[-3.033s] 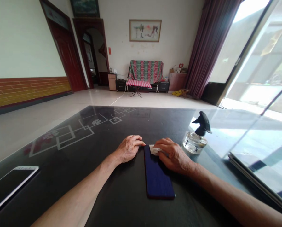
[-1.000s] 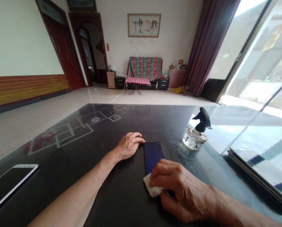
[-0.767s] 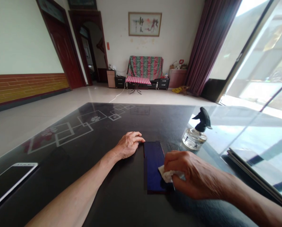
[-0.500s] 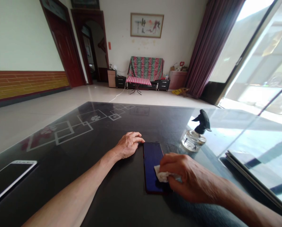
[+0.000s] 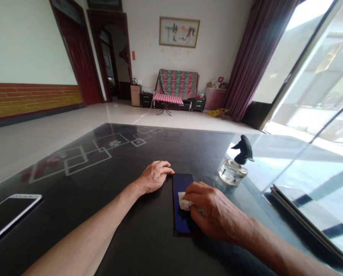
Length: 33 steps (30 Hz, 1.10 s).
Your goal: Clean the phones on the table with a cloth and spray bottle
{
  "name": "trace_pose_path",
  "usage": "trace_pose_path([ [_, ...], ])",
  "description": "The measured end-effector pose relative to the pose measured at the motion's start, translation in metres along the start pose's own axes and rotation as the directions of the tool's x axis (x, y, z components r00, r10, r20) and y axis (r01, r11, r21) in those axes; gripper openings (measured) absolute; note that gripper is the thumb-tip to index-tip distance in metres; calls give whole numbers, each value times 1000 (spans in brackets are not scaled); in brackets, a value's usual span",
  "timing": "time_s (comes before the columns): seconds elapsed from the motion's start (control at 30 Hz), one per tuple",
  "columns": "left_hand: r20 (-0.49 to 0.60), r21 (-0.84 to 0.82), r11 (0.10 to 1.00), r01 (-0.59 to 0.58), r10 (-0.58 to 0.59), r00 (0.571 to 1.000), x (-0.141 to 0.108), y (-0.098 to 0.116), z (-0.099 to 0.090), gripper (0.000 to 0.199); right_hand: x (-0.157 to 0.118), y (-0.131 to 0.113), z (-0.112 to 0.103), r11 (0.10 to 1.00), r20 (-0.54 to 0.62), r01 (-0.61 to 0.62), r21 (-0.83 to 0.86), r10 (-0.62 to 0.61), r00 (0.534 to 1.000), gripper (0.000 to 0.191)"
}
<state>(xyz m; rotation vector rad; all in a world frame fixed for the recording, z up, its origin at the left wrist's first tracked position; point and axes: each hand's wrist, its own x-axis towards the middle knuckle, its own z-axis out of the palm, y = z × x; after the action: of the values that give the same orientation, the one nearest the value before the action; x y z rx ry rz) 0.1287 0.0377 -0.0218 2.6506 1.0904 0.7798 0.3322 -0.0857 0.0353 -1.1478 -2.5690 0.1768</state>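
Note:
A dark smartphone (image 5: 179,222) lies flat on the glossy black table, its screen tinted blue. My right hand (image 5: 213,211) pinches a crumpled white tissue (image 5: 184,202) and presses it on the middle of the screen, covering the phone's right side. At the phone's upper left corner, my left hand (image 5: 157,176) rests on the table holding nothing. Its fingers are loosely bent, with one fingertip at the corner. Behind my right hand stands a clear spray bottle (image 5: 233,171) with a black trigger head, partly full of liquid.
A white-framed phone (image 5: 14,212) lies at the left edge of the table (image 5: 125,237). On the right are a flat dark-edged stack (image 5: 306,226) and bright window reflections. Across the room stand a low cabinet (image 5: 198,104) and a small table with a checked cover (image 5: 168,99).
My right hand has slid the tissue left and slightly up across the phone screen. My left hand stays at the corner. The whole view has shifted slightly.

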Motion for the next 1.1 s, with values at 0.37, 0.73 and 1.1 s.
trace_pose_path([
  [0.37,1,3,1000,10,-10,1000,0,1,0,40,-6,5,5,999,-82,-39,9,40,996,21],
  [0.73,-1,6,1000,-6,6,1000,0,-1,1,40,6,12,15,1000,-136,21,-4,-21,990,24],
  [1.1,-4,3,1000,-8,8,1000,0,-1,1,39,7,25,18,999,-159,-8,-39,2,987,27],
])
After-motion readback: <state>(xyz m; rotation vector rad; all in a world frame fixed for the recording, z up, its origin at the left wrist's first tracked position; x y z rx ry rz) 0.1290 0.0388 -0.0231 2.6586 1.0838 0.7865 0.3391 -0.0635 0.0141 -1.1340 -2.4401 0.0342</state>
